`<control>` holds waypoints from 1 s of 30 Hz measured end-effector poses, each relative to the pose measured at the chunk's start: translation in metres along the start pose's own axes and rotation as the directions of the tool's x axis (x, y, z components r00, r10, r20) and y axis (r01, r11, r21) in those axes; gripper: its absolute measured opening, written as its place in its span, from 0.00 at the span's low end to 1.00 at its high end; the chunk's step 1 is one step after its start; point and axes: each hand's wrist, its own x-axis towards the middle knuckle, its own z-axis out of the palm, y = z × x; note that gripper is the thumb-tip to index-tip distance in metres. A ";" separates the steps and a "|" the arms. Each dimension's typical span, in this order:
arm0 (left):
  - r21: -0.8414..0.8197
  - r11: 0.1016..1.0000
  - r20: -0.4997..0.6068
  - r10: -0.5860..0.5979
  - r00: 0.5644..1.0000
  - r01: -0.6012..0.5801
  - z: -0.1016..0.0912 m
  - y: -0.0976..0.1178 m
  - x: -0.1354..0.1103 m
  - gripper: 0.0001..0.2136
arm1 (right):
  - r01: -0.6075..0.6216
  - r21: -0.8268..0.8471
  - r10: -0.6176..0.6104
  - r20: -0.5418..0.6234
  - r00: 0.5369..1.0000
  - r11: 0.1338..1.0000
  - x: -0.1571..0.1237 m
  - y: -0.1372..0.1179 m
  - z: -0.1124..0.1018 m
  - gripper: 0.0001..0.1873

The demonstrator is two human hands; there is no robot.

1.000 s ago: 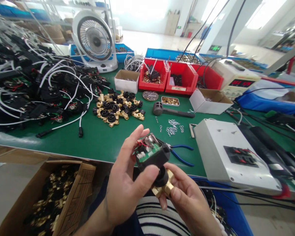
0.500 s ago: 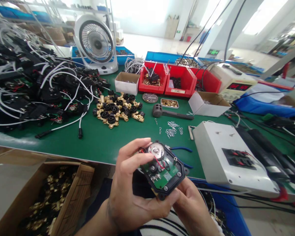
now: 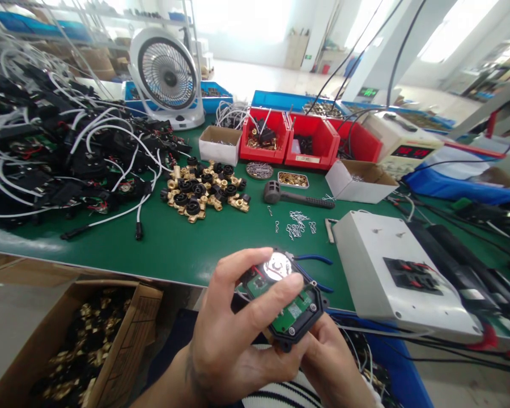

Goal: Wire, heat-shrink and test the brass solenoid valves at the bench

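Observation:
Both my hands hold a black housing (image 3: pixel 301 330) with a green circuit board and a round silver motor cap, face up, just in front of the green table's near edge. My left hand (image 3: pixel 233 334) wraps it from the left, with the thumb laid across the board and a finger curled over the top. My right hand (image 3: pixel 334 362) supports it from below and is mostly hidden. Blue-handled pliers (image 3: pixel 318 259) lie on the table right behind the housing.
On the green table (image 3: pixel 182 238) lie a heap of brass fittings with black caps (image 3: pixel 204 190), a black mallet (image 3: pixel 297 196), loose wire clips (image 3: pixel 297 222), a white box (image 3: pixel 391 272), red bins (image 3: pixel 310 139), a fan (image 3: pixel 166 71) and wired black units (image 3: pixel 55 153). A carton of brass parts (image 3: pixel 80 345) stands lower left.
The housing has been turned from edge-on to board side up, hiding the brass fitting under it. My left thumb has slid across the board.

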 end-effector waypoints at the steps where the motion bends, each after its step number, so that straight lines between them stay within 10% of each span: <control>1: 0.007 1.000 0.017 0.007 1.000 -0.007 0.000 0.000 0.000 0.23 | 0.001 -0.007 -0.001 -0.010 1.000 1.000 0.000 0.000 0.000 0.22; 10: -0.216 0.964 -0.091 -0.177 0.980 0.154 0.015 -0.001 -0.013 0.51 | 0.027 -0.021 -0.028 -0.052 0.998 0.999 -0.001 0.006 -0.005 0.18; 20: -0.326 0.920 -0.105 -0.265 0.958 0.218 0.015 0.001 -0.016 0.50 | 0.018 0.017 -0.017 -0.039 0.999 1.000 0.000 0.004 -0.002 0.21; 25: -0.678 0.436 0.117 -0.730 0.673 0.591 0.004 -0.001 -0.002 0.22 | 0.013 0.114 -0.023 0.090 0.996 0.993 -0.001 0.002 0.000 0.24; 30: -0.840 -0.033 0.327 -0.828 0.456 0.542 0.003 -0.007 0.009 0.20 | 0.007 0.097 -0.017 0.106 0.994 0.995 -0.003 0.003 0.000 0.24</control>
